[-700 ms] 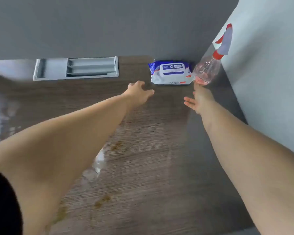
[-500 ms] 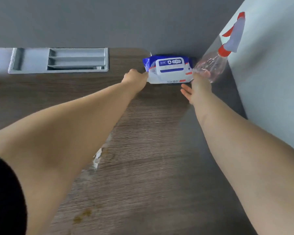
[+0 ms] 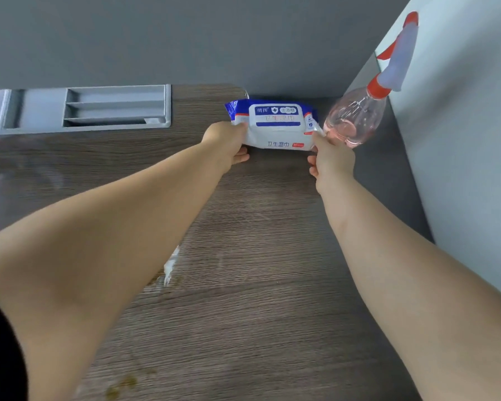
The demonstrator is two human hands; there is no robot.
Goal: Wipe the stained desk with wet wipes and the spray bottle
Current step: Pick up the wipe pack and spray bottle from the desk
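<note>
Far left: a grey recessed tray (image 3: pixel 84 110) is set into the counter (image 3: pixel 258 299); it holds nothing that can be made out.

Left hand (image 3: pixel 226 146): fingers and thumb curled round the left end of the wet wipes pack (image 3: pixel 275 125), gripping it.

The pack sits at the far side of the counter near the grey wall, label up; its long axis runs left to right, spanning the gap between the two hands; whether it is clear of the surface cannot be told.

Right hand (image 3: pixel 331 159): pinching the pack's near right corner; contact with the spray bottle (image 3: pixel 356 120) cannot be confirmed.

The bottle is just beside the pack's right end, tilted toward the right wall, red collar and nozzle uppermost.

Judgement: the right hand is nearer the bottle; the white smear (image 3: pixel 171 264) and brown stain (image 3: pixel 122 384) lie unwiped on the near side, so the pack must travel nearward.
</note>
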